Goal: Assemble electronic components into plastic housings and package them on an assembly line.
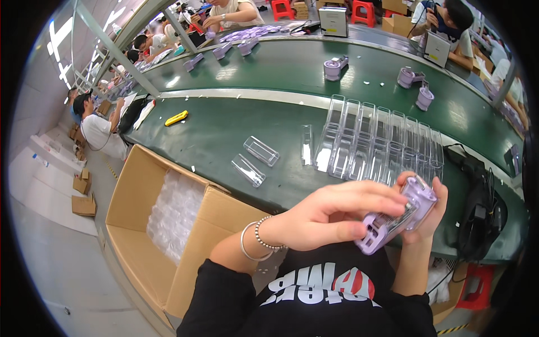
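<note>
In front of my chest I hold a lilac handheld device [418, 197] with a rounded head and a slotted lower end. My right hand [422, 227] wraps round its head from the right and below. From the left, my left hand [337, 216] lies over the device's long middle part, thumb and fingertips gripping it. A clear surface shows partly under those fingers; whether it is a separate cover, I cannot tell. Just beyond my hands stand rows of clear plastic cases [365, 137]. A few loose clear cases [261, 151] lie on the green table to the left.
An open cardboard box [135, 196] with bubble wrap [177, 210] stands at the left. A yellow cutter [176, 118] lies on the table [213, 121]. A black bag [480, 208] sits at right. Across the conveyor [269, 73], with several lilac devices [332, 69], people work.
</note>
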{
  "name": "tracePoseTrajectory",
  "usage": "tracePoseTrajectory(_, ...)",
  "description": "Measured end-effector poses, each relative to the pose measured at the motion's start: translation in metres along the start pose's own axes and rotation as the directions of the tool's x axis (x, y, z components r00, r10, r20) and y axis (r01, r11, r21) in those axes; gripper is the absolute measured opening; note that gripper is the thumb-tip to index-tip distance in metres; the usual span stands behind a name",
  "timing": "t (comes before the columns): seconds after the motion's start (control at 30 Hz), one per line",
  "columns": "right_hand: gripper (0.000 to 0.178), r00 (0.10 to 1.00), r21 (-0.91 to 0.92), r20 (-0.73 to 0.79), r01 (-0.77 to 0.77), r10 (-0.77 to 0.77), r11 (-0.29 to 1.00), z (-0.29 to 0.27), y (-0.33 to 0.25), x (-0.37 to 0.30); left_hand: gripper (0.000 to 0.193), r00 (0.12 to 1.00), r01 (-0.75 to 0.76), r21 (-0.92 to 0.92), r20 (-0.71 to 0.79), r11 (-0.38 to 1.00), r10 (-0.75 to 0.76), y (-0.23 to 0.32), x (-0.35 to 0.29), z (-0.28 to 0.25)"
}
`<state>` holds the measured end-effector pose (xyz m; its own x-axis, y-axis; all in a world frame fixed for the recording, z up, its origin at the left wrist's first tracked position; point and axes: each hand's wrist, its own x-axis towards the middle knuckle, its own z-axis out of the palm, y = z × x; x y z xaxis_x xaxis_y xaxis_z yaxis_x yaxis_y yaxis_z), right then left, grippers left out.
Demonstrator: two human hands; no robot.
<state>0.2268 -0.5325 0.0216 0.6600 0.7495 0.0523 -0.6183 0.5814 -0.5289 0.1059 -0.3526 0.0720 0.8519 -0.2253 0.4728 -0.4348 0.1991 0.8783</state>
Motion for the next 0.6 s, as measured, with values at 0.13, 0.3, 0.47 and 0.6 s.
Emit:
tracePoseTrajectory(0.13, 0.066, 0.998, -0.045, 0.033, 0.049, -0.047, 0.998, -0.023, 0.002, -0.012, 0.037, 0.997, 0.070, -0.078, -0.019, 0.994, -0.072, -0.017, -0.009, 0.007)
tracePoseTrajectory(0.3, 0.081, 0.993, -0.293, 0.115, -0.003, 0.038, 0.956, -0.026, -0.006, -0.026, 0.032, 0.975, 0.138, -0.284, -0.131, 0.949, -0.181, -0.028, -0.027, 0.008)
tracePoseTrajectory(0.47, 0.060, 0.990, -0.692, 0.045, -0.063, 0.130, 0.719, -0.033, -0.005, -0.032, 0.059, 0.755, 0.641, 0.177, 0.032, 0.747, -0.655, -0.020, -0.039, -0.001)
tracePoseTrajectory(0.6, 0.053, 0.934, -0.709, 0.091, -0.183, 0.346, 0.681, -0.039, 0.014, -0.034, 0.062, 0.652, 0.676, 0.520, -0.092, 0.522, -0.753, -0.019, -0.040, 0.023)
